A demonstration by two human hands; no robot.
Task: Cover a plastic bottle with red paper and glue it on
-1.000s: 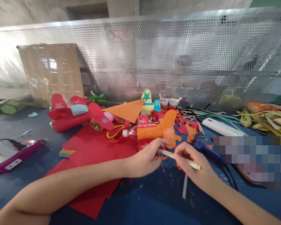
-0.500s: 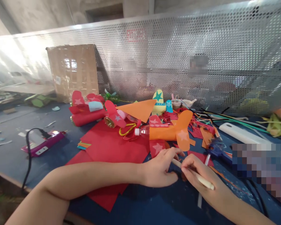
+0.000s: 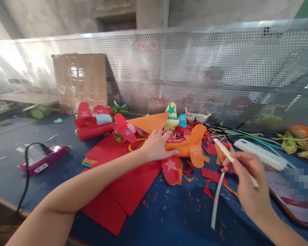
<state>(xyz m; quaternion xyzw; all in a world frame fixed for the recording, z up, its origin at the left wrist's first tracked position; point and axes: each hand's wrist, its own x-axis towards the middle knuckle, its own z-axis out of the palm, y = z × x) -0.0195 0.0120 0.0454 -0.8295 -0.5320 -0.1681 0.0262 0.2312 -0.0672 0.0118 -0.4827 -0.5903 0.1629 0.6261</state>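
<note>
My left hand [image 3: 157,146] reaches over the front of an orange toy airplane [image 3: 195,148] built on a plastic bottle, thumb on the near side and fingers on the far side. It covers the bottle's neck and cap. A red wing [image 3: 170,171] with a pale star sticks out below the body. My right hand [image 3: 250,181] is closed around a cream-coloured pen [image 3: 224,150], raised over the table and tilted with its far end up to the left. A narrow white strip [image 3: 215,205] lies just left of this hand.
Red sheets [image 3: 133,184] spread under my left forearm. Behind stand a red toy airplane [image 3: 94,130] and a yellow one [image 3: 170,116]. A purple power strip [image 3: 45,160] with a black cord is left. Red scraps, a white handle [image 3: 259,153] and a phone [image 3: 292,201] lie right.
My left hand has moved up and left from beside the pen onto the toy airplane's front. My right hand has moved right and lifted, turning the pen's far end upward.
</note>
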